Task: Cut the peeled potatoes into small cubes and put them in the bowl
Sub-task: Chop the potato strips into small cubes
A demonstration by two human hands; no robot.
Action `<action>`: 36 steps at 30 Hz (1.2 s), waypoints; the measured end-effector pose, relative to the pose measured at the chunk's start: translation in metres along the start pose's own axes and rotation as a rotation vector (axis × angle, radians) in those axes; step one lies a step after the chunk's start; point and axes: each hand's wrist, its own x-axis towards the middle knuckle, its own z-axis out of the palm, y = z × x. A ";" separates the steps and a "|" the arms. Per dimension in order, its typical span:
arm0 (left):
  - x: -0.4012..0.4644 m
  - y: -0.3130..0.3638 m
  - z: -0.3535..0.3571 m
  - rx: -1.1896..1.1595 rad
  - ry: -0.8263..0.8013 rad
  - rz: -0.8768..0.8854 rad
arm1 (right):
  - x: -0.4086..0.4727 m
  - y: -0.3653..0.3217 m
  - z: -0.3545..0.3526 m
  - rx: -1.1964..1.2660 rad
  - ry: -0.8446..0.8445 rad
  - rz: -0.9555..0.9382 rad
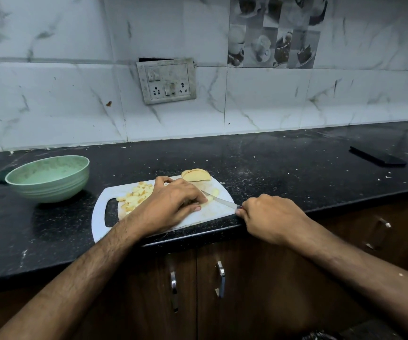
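**Mid-cut on the board, bowl not yet filled**

Head view: the right hand point(269, 217) has its fingers curled round the handle of a knife point(218, 199), the blade lying across a pale potato piece point(211, 194) on the white cutting board point(212, 212). The left hand point(173, 204) presses down on that piece, fingers bent, fingertips right beside the blade. A heap of potato cubes point(136, 193) sits on the board's left part, and an uncut potato half point(196, 174) rests at its far edge. The green bowl point(48, 179) stands on the dark worktop point(271, 163) to the left, apart from the board; no cubes show inside it.

Risks, as I judge them: the left fingertips are close enough to be nicked if the blade slips on the wet potato. The board overhangs the worktop's front edge, so hard pressure could tip it.

Around: a black flat object point(377, 156) lies far right, a switchboard point(166, 81) on the tiled wall. Nothing blocks the way to the bowl.
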 end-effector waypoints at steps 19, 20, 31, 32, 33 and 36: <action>-0.002 0.003 -0.001 0.077 0.067 0.025 | -0.002 -0.010 0.003 0.017 0.009 0.018; -0.002 0.003 -0.001 0.079 0.071 0.027 | 0.001 -0.014 0.004 -0.001 0.022 0.011; -0.004 0.001 -0.001 0.044 0.113 0.006 | -0.010 -0.001 -0.011 0.050 -0.025 0.010; -0.004 0.001 -0.001 0.047 0.108 0.006 | -0.011 -0.003 -0.010 0.049 -0.036 0.013; -0.004 0.002 -0.002 0.053 0.104 0.009 | -0.011 -0.006 -0.008 0.050 -0.037 0.017; -0.004 0.002 -0.001 0.063 0.111 0.022 | -0.010 -0.016 -0.002 0.011 -0.007 0.006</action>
